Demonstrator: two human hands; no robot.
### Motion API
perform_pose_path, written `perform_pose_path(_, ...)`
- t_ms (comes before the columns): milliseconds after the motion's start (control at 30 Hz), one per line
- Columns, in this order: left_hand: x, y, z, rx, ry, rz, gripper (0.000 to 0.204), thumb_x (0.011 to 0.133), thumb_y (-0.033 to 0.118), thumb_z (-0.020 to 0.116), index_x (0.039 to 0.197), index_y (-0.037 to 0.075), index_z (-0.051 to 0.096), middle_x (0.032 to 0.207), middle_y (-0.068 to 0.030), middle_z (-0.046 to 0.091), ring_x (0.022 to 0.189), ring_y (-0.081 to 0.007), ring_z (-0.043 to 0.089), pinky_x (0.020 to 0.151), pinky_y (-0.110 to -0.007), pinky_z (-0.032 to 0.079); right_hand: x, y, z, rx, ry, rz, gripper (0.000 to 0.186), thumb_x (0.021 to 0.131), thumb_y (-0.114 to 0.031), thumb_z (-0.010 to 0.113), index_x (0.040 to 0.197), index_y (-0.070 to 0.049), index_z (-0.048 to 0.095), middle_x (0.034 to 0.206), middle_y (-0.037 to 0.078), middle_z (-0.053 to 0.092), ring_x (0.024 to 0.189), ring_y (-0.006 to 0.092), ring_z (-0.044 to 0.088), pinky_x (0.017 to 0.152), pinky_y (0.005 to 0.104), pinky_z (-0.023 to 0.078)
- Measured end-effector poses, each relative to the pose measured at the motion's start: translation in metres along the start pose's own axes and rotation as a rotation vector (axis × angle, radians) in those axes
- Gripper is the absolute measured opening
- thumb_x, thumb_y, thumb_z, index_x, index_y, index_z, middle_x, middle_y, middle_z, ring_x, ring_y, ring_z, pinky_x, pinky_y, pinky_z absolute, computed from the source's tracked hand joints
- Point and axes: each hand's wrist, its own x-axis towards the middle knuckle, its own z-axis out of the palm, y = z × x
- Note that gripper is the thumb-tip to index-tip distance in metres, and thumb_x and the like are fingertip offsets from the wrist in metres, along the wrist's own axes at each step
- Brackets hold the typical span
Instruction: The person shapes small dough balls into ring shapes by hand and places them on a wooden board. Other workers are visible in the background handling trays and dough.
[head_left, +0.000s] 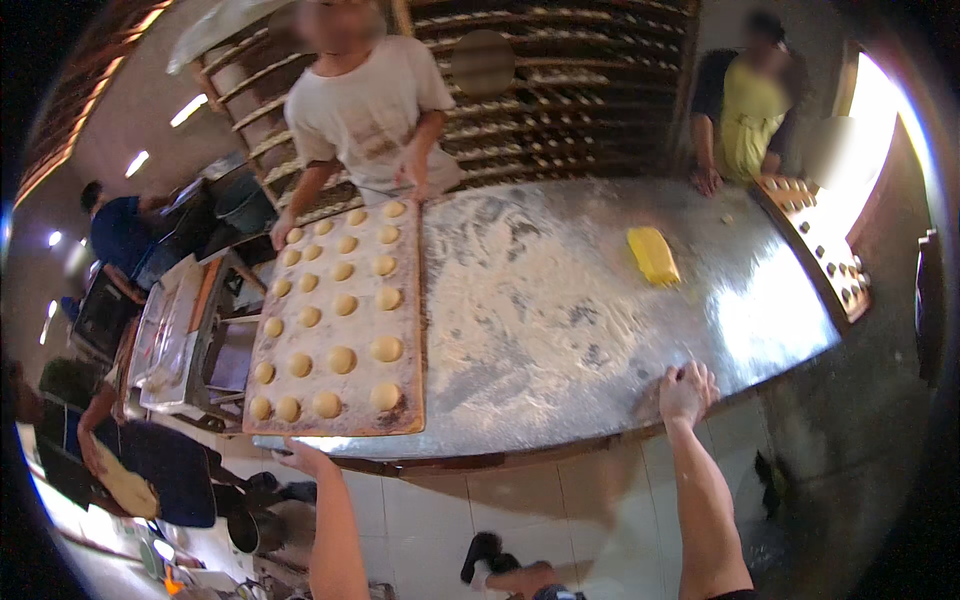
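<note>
My left hand (303, 458) is at the steel table's front edge, just below a floury board (365, 372) bearing several rows of round, pale dough pieces (341, 359); its fingers are apart, and I cannot tell whether they touch the edge. My right hand (688, 392) rests on the steel tabletop (730, 290) near the front edge, fingers apart and bent. Between the hands, loose flour (520, 300) covers much of the steel, and a yellow block in a wrapper (651, 255) lies farther back.
A co-worker in white (360, 110) grips the board's far end; another in yellow (750, 120) stands back right beside a tray of small pieces (845, 301). Loaded racks (550, 110) stand behind. More workers (150, 450) and a metal worktop (190, 340) are at left. Floor tiles (510, 500) show below.
</note>
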Motion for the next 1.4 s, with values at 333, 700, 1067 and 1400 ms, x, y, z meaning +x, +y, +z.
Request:
perform_pose_path(333,-0.029,-0.018,-0.017,-0.181,-0.433,-0.389,0.107,0.090,0.032,0.071,0.158,0.008,-0.008,0.153,-0.0170,0.036,0.131,-0.0314,0.046,0.112,-0.048,0.037,0.002,-0.003,-0.007,0.015,-0.038,0.011,0.022,0.084,-0.030,0.065,0.087,-0.008,0.064,0.097,0.010,0.062,0.105,0.0297,0.056,0.094,0.0444,0.039)
perform_pose_path(700,-0.062,0.011,-0.013,-0.090,-0.295,-0.516,0.103,0.091,0.026,0.077,0.158,0.018,-0.001,0.142,-0.0074,0.051,0.119,-0.0247,0.056,0.103,-0.044,0.047,0.000,0.003,-0.006,0.087,0.016,-0.122,0.015,0.077,-0.016,0.069,0.080,-0.008,0.056,0.090,0.011,0.055,0.095,0.0326,0.052,0.088,0.0444,0.036)
perform_pose_path(1067,-0.061,0.007,-0.019,-0.133,-0.339,-0.449,0.026,0.092,0.020,0.074,0.109,0.008,0.060,0.092,0.0021,0.062,0.079,-0.0111,0.058,0.070,-0.030,0.050,-0.089,-0.134,-0.007,0.683,-0.495,-0.888,0.021,0.085,-0.021,0.067,0.101,-0.009,0.064,0.109,0.012,0.065,0.102,0.0344,0.062,0.091,0.0474,0.050)
perform_pose_path(1400,-0.046,-0.014,-0.032,-0.258,-0.432,-0.397,0.101,0.090,0.007,0.073,0.160,0.020,0.002,0.107,-0.0010,0.055,0.083,-0.0123,0.054,0.070,-0.029,0.046,-0.194,-0.253,-0.015,0.115,-0.687,-1.551,0.079,0.099,-0.048,0.047,0.144,0.016,0.038,0.154,0.032,0.036,0.145,0.0424,0.034,0.122,0.0511,0.022)
